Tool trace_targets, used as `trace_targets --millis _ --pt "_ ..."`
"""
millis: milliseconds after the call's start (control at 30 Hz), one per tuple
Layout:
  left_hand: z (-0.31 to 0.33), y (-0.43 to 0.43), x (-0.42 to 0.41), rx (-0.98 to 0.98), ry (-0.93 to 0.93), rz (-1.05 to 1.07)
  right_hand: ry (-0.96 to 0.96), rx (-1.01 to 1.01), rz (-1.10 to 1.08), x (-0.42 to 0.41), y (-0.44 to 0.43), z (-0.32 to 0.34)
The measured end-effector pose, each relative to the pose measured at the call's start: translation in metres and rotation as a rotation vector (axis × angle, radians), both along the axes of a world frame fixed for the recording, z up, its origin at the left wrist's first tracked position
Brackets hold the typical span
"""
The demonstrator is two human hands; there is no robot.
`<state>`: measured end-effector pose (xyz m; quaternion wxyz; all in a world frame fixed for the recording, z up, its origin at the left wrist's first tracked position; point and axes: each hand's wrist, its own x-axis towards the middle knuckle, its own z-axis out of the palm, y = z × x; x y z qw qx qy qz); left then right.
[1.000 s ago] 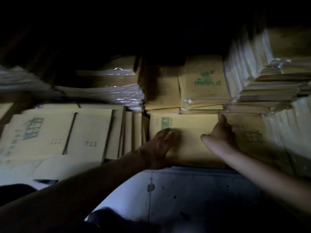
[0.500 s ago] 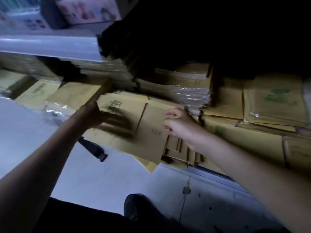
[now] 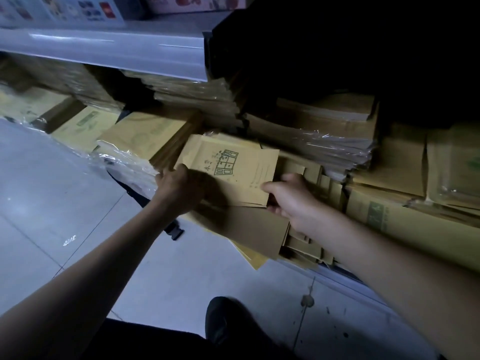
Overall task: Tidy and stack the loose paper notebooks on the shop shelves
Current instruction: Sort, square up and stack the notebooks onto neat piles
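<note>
A loose brown paper notebook (image 3: 233, 170) with a green grid drawing on its cover lies on top of an untidy pile of loose notebooks (image 3: 259, 232) on the bottom shelf. My left hand (image 3: 179, 189) grips its left edge. On the other side, my right hand (image 3: 288, 196) pinches its lower right corner. Some notebooks of the pile stick out over the shelf's front edge. Smaller loose notebooks (image 3: 311, 245) lie fanned under my right wrist.
Shrink-wrapped bundles of notebooks (image 3: 319, 141) are stacked behind and to the right, more wrapped packs (image 3: 135, 141) to the left. A grey shelf board (image 3: 117, 53) runs overhead. Grey tiled floor (image 3: 65, 203) lies below, with my dark shoe (image 3: 228, 320) on it.
Both hands have left the flat notebook further right, moved to the untidy pile and taken hold of its top notebook. The view has swung left and up.
</note>
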<state>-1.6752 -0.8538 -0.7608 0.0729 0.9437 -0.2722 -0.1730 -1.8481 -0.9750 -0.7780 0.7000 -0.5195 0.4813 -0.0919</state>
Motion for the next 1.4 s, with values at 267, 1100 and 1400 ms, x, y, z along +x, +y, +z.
trace_targets --millis 267,1100,1400 --pt "-0.010 -0.005 -0.012 -0.324 0.172 0.129 0.014 0.051 0.010 -0.004 0.001 -0.005" --pt "0.039 -0.038 -0.079 -0.668 -0.148 -0.638 0.061 -1.124 0.164 -0.118 -0.032 0.036" --pt "0.005 -0.106 -0.229 -0.791 0.612 -0.333 0.188 -0.457 -0.034 -0.243 -0.055 0.010"
